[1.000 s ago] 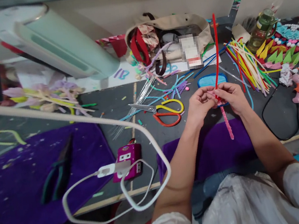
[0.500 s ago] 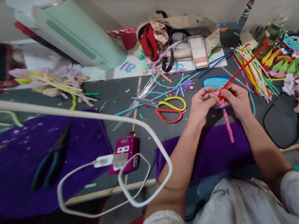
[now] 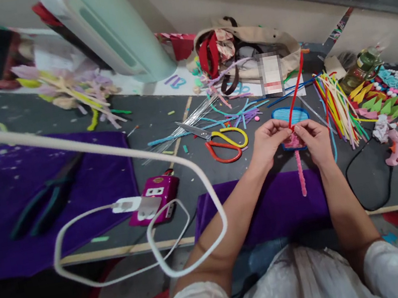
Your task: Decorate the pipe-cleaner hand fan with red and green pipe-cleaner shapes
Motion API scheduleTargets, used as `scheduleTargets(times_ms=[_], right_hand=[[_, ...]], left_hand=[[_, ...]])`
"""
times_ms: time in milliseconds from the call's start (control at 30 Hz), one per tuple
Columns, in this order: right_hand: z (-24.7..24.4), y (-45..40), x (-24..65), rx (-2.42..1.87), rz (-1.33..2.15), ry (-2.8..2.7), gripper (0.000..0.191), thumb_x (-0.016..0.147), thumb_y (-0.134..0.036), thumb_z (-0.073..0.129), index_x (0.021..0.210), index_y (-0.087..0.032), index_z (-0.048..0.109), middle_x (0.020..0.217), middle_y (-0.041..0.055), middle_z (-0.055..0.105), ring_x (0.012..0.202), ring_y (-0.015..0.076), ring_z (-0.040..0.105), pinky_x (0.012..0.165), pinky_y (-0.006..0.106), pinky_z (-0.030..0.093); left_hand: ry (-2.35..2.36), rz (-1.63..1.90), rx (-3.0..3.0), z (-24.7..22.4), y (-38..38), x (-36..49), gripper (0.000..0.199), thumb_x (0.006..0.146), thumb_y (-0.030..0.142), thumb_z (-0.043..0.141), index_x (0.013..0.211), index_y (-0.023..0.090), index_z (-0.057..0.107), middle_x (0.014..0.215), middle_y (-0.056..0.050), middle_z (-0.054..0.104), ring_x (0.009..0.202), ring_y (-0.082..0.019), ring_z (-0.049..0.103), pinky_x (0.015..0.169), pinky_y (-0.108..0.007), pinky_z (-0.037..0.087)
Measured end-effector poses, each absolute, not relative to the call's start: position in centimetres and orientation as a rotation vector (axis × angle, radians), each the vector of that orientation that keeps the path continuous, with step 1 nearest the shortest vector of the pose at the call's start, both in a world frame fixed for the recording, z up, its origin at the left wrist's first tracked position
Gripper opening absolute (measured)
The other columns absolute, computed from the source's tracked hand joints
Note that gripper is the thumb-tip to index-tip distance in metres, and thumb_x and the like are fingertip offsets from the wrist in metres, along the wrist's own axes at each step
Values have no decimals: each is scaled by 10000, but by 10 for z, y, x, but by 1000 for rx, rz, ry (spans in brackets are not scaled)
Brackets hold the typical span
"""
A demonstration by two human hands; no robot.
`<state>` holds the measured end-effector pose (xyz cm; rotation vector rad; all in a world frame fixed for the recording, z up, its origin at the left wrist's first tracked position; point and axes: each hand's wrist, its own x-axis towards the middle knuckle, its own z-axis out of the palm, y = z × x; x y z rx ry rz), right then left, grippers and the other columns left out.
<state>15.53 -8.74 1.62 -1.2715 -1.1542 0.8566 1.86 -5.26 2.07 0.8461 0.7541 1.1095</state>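
My left hand [image 3: 271,141] and my right hand [image 3: 311,137] meet over the work, thumbs and fingertips pinched together. Between them they grip a red pipe cleaner [image 3: 296,94], whose free end sticks up and away from me. Below the fingertips is a pink pipe-cleaner piece [image 3: 300,172] with a stem pointing toward me; my fingers partly cover its upper part. Behind my hands lies a light-blue oval piece with a dark-blue rim [image 3: 290,114]. Scissors [image 3: 220,140] with yellow and orange handles rest to the left of my left hand.
A bundle of coloured pipe cleaners [image 3: 340,107] and a pink glue gun [image 3: 396,146] lie to the right. A white cable [image 3: 203,173] loops in front of the purple power adapter [image 3: 158,201]. Pliers [image 3: 49,197] lie on purple cloth [image 3: 107,174]. A beige bag [image 3: 281,36] sits behind.
The red pipe cleaner's free end has swung from pointing up and right to standing nearly upright. Both hands remain pinched together on it. The whole view has shifted slightly.
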Motion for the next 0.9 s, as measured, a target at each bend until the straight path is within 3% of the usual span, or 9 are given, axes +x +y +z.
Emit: scheduleTargets(times_ms=[400, 900], right_hand=[[14, -86, 157, -1302, 705, -1267, 212, 834, -398, 670, 804, -188, 686, 744, -1, 668, 680, 131, 579, 665, 266, 465], [21, -88, 148, -1368, 660, -1258, 235, 822, -418, 652, 739, -205, 601, 677, -23, 587, 610, 117, 481, 576, 252, 400]], left_hand=[[745, 1073, 953, 23, -49, 13, 245, 605, 280, 814, 770, 142, 697, 682, 3, 670, 602, -104, 596, 618, -248, 505], [701, 1036, 956, 24, -48, 14, 248, 602, 236, 797, 815, 134, 720, 731, -16, 701, 620, -105, 609, 641, -241, 502]])
